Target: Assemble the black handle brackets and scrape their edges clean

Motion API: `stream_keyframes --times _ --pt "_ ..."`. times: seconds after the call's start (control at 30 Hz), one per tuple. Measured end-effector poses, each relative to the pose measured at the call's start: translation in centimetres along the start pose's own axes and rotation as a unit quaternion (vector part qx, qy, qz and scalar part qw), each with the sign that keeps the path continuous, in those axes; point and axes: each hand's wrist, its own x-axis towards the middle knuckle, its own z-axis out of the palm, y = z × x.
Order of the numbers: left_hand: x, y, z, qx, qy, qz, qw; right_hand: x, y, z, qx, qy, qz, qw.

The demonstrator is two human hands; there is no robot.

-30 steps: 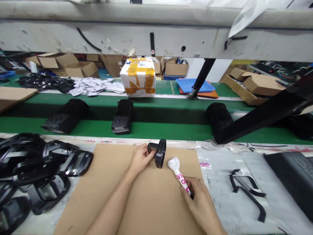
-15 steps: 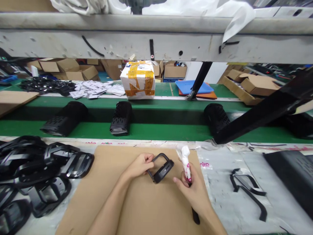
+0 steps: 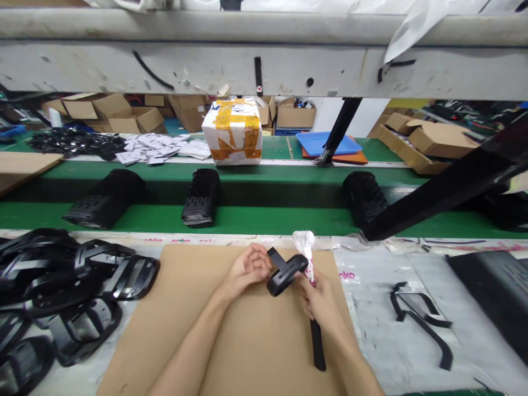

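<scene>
My left hand (image 3: 247, 269) grips the end of a black plastic frame part (image 3: 284, 274) above a brown cardboard sheet (image 3: 231, 341). My right hand (image 3: 319, 300) is closed around a white, pink-printed plastic wrapping (image 3: 304, 247) on a long black strip (image 3: 317, 344). The wrapped top rises beside the black part and touches it, and the strip's lower end hangs below my right hand over the cardboard.
A heap of black plastic frames (image 3: 70, 280) lies left of the cardboard. Behind it runs a green conveyor belt (image 3: 256, 220) carrying black perforated parts (image 3: 201, 198). To the right lie black strips (image 3: 416, 313) on a plastic sheet (image 3: 383, 352).
The black part has turned and now sits closer to my right hand. The wrapped strip stands more upright against it, with more of its black lower end showing below my right hand.
</scene>
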Motion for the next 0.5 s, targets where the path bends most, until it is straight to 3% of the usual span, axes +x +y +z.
stream_keyframes --times 0.07,0.13,0.23,0.33,0.4,0.5 --pt "0.2 -0.4 0.4 0.178 0.04 0.046 0.982 -0.1 0.1 0.4 0.013 -0.017 0.016 1.0" --pt "0.4 -0.8 0.6 0.349 0.044 0.096 0.931 -0.1 0.1 0.8 0.018 -0.036 0.026 0.999" --pt "0.7 -1.0 0.6 0.472 0.03 0.156 0.867 -0.1 0.1 1.1 0.013 -0.058 0.032 0.998" --pt "0.9 -1.0 0.2 0.516 0.06 0.139 0.843 0.0 0.0 0.0 -0.004 -0.053 0.029 0.998" --pt "1.0 -1.0 -0.1 0.568 0.09 0.099 0.812 -0.1 0.1 -1.7 -0.035 -0.044 0.019 0.998" --pt "1.1 -0.9 -0.4 0.634 0.105 0.064 0.764 -0.8 0.5 -4.7 -0.168 -0.042 -0.046 0.984"
